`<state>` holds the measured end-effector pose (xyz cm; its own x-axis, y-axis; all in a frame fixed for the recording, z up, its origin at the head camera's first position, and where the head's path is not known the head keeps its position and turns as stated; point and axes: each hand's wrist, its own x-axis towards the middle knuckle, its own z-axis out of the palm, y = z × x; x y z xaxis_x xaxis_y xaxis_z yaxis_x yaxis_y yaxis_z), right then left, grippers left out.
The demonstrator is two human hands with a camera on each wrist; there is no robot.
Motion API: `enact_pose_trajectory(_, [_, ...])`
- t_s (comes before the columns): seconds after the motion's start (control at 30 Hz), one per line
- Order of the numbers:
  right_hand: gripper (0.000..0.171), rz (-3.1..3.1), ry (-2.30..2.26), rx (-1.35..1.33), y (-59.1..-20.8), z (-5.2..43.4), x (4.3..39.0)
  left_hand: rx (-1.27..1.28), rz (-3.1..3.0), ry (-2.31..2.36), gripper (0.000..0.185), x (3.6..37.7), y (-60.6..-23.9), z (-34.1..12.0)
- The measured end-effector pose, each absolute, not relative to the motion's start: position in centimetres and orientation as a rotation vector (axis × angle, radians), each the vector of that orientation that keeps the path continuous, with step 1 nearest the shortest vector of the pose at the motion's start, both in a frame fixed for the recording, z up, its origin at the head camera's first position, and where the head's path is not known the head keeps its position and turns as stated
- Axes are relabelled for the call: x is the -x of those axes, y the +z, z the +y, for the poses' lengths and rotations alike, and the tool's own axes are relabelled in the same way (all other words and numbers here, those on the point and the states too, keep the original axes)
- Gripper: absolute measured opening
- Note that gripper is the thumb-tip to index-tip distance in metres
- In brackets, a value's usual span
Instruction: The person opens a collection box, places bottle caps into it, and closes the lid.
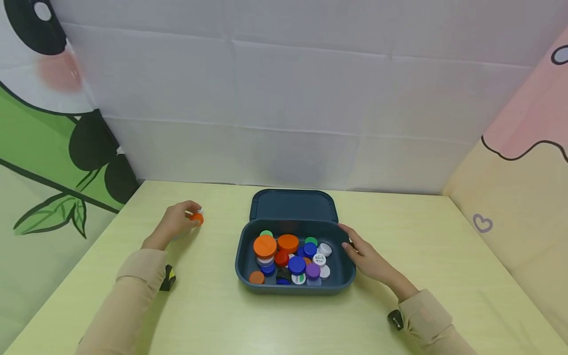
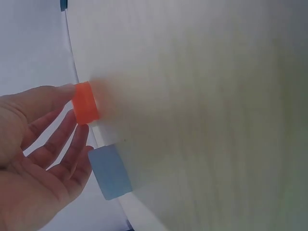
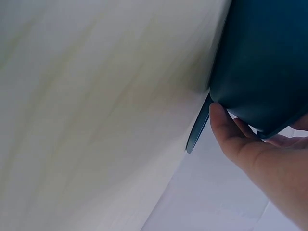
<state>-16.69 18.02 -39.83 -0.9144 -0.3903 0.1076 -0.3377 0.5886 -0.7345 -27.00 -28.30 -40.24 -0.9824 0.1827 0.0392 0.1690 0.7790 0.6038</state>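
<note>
At the left of the table, my left hand (image 1: pixel 178 220) pinches an orange bottle cap (image 1: pixel 197 218) between thumb and fingers. The left wrist view shows that cap (image 2: pixel 85 103) at the thumb tip, with a light blue cap (image 2: pixel 110 172) on the table beside the other fingers. A dark blue box (image 1: pixel 295 289) stands in the middle, holding many coloured bottle caps, among them a large orange cap (image 1: pixel 265 246) and a purple cap (image 1: pixel 312 271). My right hand (image 1: pixel 370 258) grips the box's right rim near the back corner; in the right wrist view, fingers (image 3: pixel 236 137) touch its outer wall.
Behind the box lies its dark blue lid (image 1: pixel 294 205), folded back flat. A white sheet (image 1: pixel 288 98) hangs along the table's back edge. Printed panels stand at the left (image 1: pixel 57 162) and right (image 1: pixel 523 197). Dark wrist devices sit near both cuffs.
</note>
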Motion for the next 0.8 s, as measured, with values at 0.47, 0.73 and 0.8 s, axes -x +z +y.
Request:
enact_pose_trajectory(0.47, [0.049, 2.741, -1.241, 0.635, -39.9, 18.0, 16.8, -0.319, 2.948, 0.899, 0.032, 26.9, -40.2, -28.3])
enact_pose_trajectory(0.73, [0.049, 2.743, -1.249, 0.64, -39.8, 18.1, 16.6, -0.355, 2.97, 0.94, 0.032, 26.3, -38.8, -27.7])
enact_pose_trajectory(0.8, [0.049, 2.744, -1.246, 0.638, -39.8, 18.1, 16.6, -0.369, 2.975, 0.949, 0.033, 26.1, -38.3, -27.3])
